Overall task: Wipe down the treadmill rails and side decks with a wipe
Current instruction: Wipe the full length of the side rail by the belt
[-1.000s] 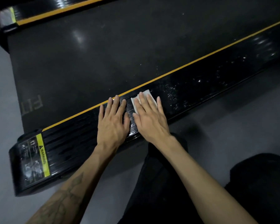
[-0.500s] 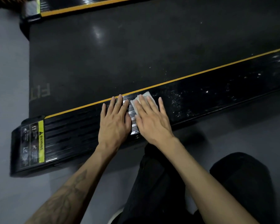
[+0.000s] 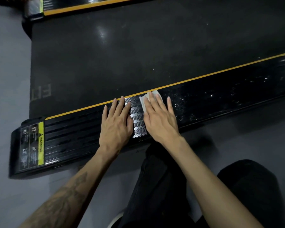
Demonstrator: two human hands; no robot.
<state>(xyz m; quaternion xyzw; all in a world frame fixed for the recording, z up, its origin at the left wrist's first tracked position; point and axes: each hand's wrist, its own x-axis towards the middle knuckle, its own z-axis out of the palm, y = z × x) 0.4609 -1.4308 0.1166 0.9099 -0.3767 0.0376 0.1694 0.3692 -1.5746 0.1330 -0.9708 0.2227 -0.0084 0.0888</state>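
Two hands flat, fingers spread | right hand [image 3: 160,119] presses crumpled white wipe [image 3: 146,100] onto near ribbed black side deck [image 3: 72,137] | left hand [image 3: 116,124] braces beside, bare | step: wiping this deck | next: likely push right into white specks [image 3: 196,102]

Gym or home workout room: treadmill on plain grey floor [image 3: 8,66]. Wide black running belt [image 3: 138,51] far, orange-edged ribbed side deck [image 3: 76,134] near, second side deck [image 3: 89,4] far; yellow warning label [image 3: 39,145] at deck's left end
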